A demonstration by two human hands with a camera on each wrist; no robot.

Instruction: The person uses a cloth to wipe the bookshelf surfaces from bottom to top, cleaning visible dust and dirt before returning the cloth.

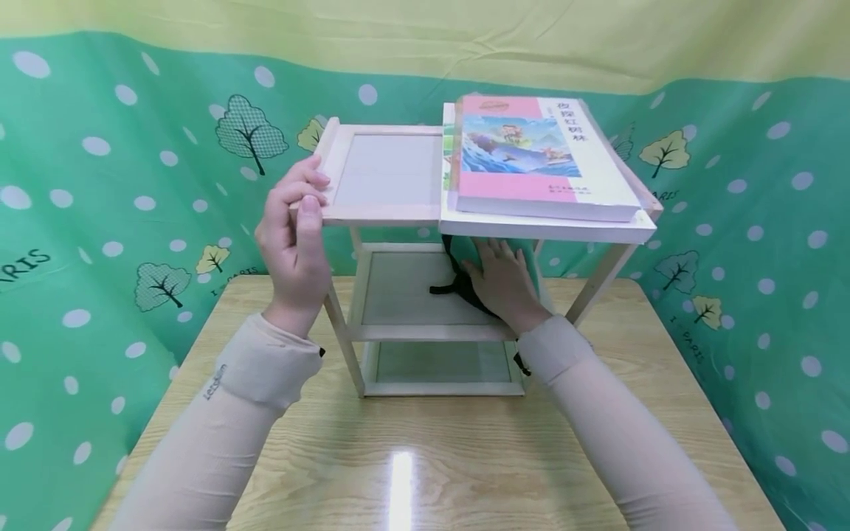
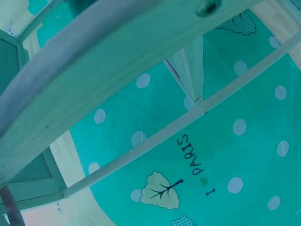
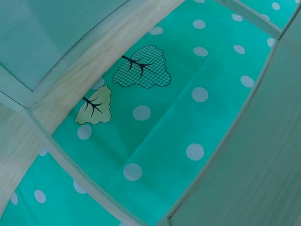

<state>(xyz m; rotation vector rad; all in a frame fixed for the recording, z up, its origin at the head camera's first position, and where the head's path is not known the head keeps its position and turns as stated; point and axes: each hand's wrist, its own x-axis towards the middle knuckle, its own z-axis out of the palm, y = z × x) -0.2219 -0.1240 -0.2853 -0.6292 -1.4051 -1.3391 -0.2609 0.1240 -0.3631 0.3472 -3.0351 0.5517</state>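
A pale wooden three-tier rack [image 1: 388, 213] stands on the table. My left hand [image 1: 295, 240] grips the left edge of its top tier, fingers over the rim and thumb at the front corner. On the middle shelf [image 1: 405, 287] my right hand [image 1: 505, 284] lies with fingers extended, resting on a dark green item [image 1: 533, 267] with black straps [image 1: 458, 286]; its kind is unclear. The hand and the top tier hide much of that item. Close rack bars fill parts of the left wrist view, including a wooden beam [image 2: 99, 80]; neither wrist view shows a hand.
A pink and white book [image 1: 524, 147] lies on a larger white-edged book [image 1: 544, 228] at the top tier's right. Below is the bottom shelf [image 1: 441, 361]. A wood-grain table [image 1: 319, 457] carries the rack, and a green dotted curtain [image 1: 119, 184] surrounds it behind and beside.
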